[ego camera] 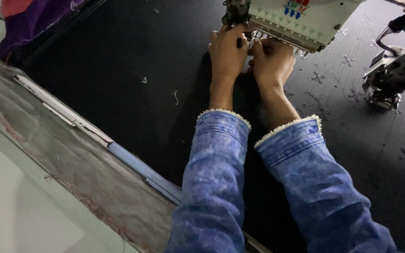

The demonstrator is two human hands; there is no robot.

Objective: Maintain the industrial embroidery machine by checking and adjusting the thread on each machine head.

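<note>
Black fabric (118, 70) covers the table. I see my left hand (227, 49) and right hand (272, 61), fingers curled, pinching at the embroidery head (301, 21) needles; threading seems underway, needing fine, steady fingertip control.

Left arm: extends forward and up the frame, clothed in a mottled blue denim sleeve with a pale fleece-edged cuff; bare forearm shows beyond the cuff.
Left hand (227, 49): back facing up, fingers curled forward and downward, fingertips out of sight; knuckles bent, wrist straight.
Right arm: runs alongside the left from the lower right, angled slightly inward, in a matching sleeve and cuff with a bare wrist.
Right hand (272, 61): back facing up, fingers folded under and pinched together at the tips.
Relation: the two hands lie side by side, thumbs just beside each other, possibly touching.
</note>
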